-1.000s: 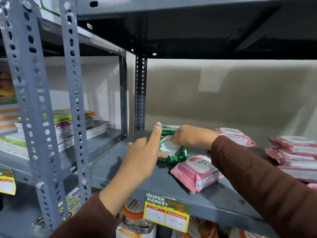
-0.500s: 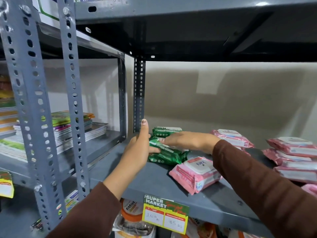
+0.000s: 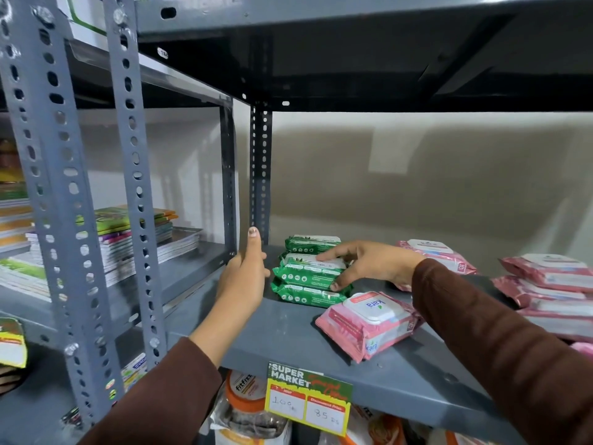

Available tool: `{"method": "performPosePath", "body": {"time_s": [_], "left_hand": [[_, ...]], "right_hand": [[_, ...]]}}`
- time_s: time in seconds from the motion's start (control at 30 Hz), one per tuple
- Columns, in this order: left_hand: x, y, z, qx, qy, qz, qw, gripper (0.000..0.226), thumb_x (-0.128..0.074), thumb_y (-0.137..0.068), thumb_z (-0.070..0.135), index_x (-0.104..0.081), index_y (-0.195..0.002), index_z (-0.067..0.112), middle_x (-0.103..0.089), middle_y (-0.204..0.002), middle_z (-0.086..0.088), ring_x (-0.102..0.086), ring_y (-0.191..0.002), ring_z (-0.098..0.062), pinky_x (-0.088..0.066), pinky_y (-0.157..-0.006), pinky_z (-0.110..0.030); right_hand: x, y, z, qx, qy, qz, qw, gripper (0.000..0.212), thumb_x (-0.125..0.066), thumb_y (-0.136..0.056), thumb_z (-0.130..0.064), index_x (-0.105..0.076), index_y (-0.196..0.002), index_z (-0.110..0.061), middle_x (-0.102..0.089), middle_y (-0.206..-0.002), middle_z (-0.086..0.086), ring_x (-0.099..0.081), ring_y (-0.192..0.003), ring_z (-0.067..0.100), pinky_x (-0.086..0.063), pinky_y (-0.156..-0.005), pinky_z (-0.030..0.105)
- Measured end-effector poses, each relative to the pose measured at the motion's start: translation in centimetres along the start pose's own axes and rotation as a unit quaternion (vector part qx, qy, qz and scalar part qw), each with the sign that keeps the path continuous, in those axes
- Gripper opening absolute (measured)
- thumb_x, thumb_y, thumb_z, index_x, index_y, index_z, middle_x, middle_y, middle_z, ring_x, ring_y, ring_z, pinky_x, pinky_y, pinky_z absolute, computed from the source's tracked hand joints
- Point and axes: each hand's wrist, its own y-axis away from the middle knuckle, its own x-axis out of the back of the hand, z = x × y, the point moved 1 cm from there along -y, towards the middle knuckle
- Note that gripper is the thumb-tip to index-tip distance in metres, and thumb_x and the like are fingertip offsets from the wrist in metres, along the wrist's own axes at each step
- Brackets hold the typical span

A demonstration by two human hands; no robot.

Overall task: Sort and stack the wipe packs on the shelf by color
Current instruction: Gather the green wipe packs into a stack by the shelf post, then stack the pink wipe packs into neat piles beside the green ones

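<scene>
The green wipe packs are piled at the back left corner of the grey shelf, near the corner post. Two packs are stacked in front, and another green pack is seen just behind them. The pile could be knocked over from here. The packs are soft and smooth, so the top one could be slid off if it is pushed too hard from one side. The pile could also be bumped when the hands are pulled away.

The pink pack is lying loose and turned at an angle just in front of the pile. It could be nudged off the shelf edge by a sleeve.

The right hand is laid over the right end of the pile. Its fingers are spread on the top pack, and the thumb is pressed at the side lower down, so the pile is gripped lightly. The left hand is held flat and upright at the left side of the pile, with the fingers open and straight. It looks to be touching the packs, but that cannot be told for sure.

More pink packs are stacked to the right.
</scene>
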Motion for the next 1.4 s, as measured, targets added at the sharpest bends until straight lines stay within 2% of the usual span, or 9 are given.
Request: {"method": "performPosePath", "body": {"time_s": [0.2, 0.33, 0.53, 0.63, 0.8, 1.03, 1.13, 1.27, 1.4], "left_hand": [[-0.5, 0.6, 0.3, 0.003, -0.076, -0.035, 0.996, 0.079, -0.013, -0.080, 0.083, -0.073, -0.080, 0.031, -0.072, -0.105, -0.004, -0.062, -0.097, -0.026, -0.046, -0.096, -0.046], [-0.4, 1.2, 1.0, 0.000, -0.092, -0.030, 0.995, 0.077, -0.015, -0.087, 0.077, -0.074, -0.092, 0.027, -0.067, -0.097, 0.001, -0.060, -0.091, -0.021, -0.045, -0.085, -0.037], [0.7, 5.1, 1.1, -0.144, -0.026, -0.026, 0.989, 0.031, -0.049, -0.090, 0.058, -0.061, -0.101, 0.032, -0.063, -0.097, 0.020, -0.058, -0.094, -0.004, -0.046, -0.083, -0.029], [0.1, 7.5, 0.1, -0.148, -0.053, -0.145, 0.977, 0.056, -0.061, -0.071, 0.074, -0.055, -0.116, 0.042, -0.063, -0.105, 0.026, -0.057, -0.102, 0.004, -0.049, -0.088, -0.027], [-3.5, 9.7, 0.7, -0.140, -0.198, -0.246, 0.939, 0.099, -0.067, -0.051, 0.081, -0.041, -0.136, 0.038, -0.051, -0.130, 0.024, -0.051, -0.114, 0.001, -0.044, -0.098, -0.026], [-6.4, 8.5, 1.8, -0.146, -0.249, -0.225, 0.931, 0.029, -0.084, -0.057, 0.040, -0.066, -0.078, 0.030, -0.069, -0.070, 0.020, -0.059, -0.061, 0.012, -0.048, -0.058, -0.012], [-7.3, 8.1, 2.3, -0.147, -0.201, -0.227, 0.941, 0.035, -0.089, -0.057, 0.030, -0.058, -0.069, 0.040, -0.066, -0.070, 0.024, -0.056, -0.058, 0.021, -0.042, -0.052, -0.003], [-9.7, 7.6, 3.7, -0.171, -0.143, -0.289, 0.931, 0.040, -0.089, -0.057, 0.023, -0.068, -0.089, 0.036, -0.076, -0.086, 0.014, -0.069, -0.076, 0.002, -0.054, -0.068, -0.016], [-14.2, 5.7, 5.1, -0.154, -0.103, -0.388, 0.903, 0.050, -0.089, -0.058, 0.009, -0.073, -0.105, 0.016, -0.078, -0.091, -0.003, -0.071, -0.075, -0.014, -0.057, -0.065, -0.027]], "right_hand": [[0.3, -0.5, 0.3, 0.014, -0.007, -0.023, 1.000, 0.063, -0.085, -0.073, -0.011, -0.065, -0.127, -0.035, -0.060, -0.137, -0.012, -0.057, -0.124, 0.014, -0.034, -0.117, 0.038], [0.1, 0.0, 0.6, 0.023, -0.007, -0.035, 0.999, 0.063, -0.081, -0.080, -0.017, -0.059, -0.137, -0.031, -0.060, -0.138, -0.011, -0.061, -0.120, 0.011, -0.041, -0.113, 0.034], [2.3, 5.7, 1.4, 0.040, -0.081, 0.056, 0.994, 0.052, -0.064, -0.095, -0.020, -0.048, -0.145, -0.021, -0.053, -0.145, -0.008, -0.052, -0.128, -0.004, -0.042, -0.105, 0.013], [3.1, 10.5, 2.5, 0.037, -0.126, 0.107, 0.986, 0.043, -0.064, -0.093, -0.022, -0.056, -0.135, -0.026, -0.062, -0.136, -0.012, -0.059, -0.115, -0.011, -0.048, -0.087, 0.007], [0.8, 17.7, 4.5, 0.058, -0.173, 0.163, 0.970, 0.050, -0.067, -0.080, -0.026, -0.060, -0.130, -0.029, -0.069, -0.127, -0.018, -0.060, -0.121, -0.004, -0.046, -0.099, 0.011], [-2.1, 18.3, 7.9, -0.032, -0.209, 0.202, 0.956, 0.052, -0.072, -0.088, -0.012, -0.056, -0.132, -0.032, -0.066, -0.132, -0.005, -0.062, -0.121, 0.003, -0.046, -0.108, 0.028], [-2.2, 18.4, 7.9, -0.043, -0.240, 0.207, 0.948, 0.051, -0.068, -0.092, -0.009, -0.054, -0.138, -0.024, -0.065, -0.133, -0.005, -0.060, -0.123, 0.005, -0.044, -0.111, 0.034], [-1.1, 20.0, 7.3, -0.024, -0.319, 0.252, 0.913, 0.040, -0.054, -0.095, 0.008, -0.065, -0.113, -0.026, -0.077, -0.107, -0.016, -0.069, -0.106, 0.000, -0.053, -0.095, 0.022], [1.0, 21.2, 8.2, -0.046, -0.441, 0.315, 0.839, 0.022, -0.053, -0.098, -0.004, -0.063, -0.115, -0.014, -0.080, -0.098, 0.000, -0.071, -0.105, 0.019, -0.049, -0.100, 0.034]]}}
